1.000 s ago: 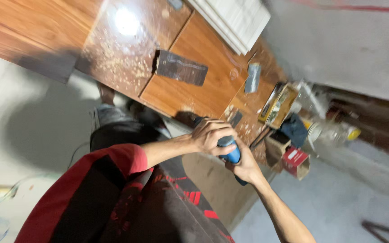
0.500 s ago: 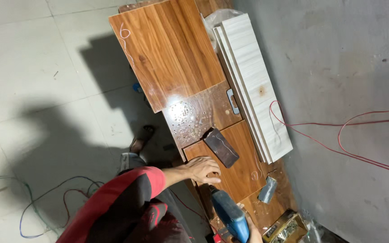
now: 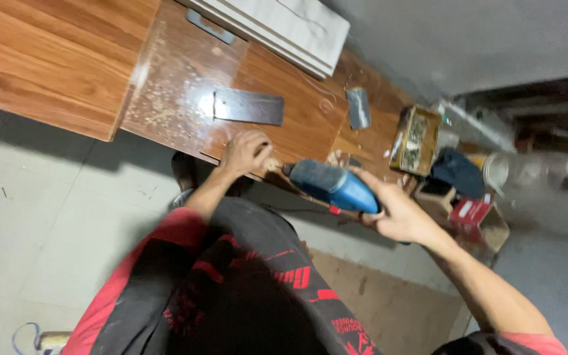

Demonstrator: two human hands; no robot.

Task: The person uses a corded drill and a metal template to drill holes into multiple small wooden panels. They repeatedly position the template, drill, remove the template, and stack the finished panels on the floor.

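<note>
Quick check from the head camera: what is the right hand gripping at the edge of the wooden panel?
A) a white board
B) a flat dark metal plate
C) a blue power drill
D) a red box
C: the right hand is closed around the blue power drill, whose nose points at the wooden panel edge beside the left hand.

Small red box (image 3: 469, 212) with white label right of the bench, open brown carton (image 3: 494, 230) under it
</note>
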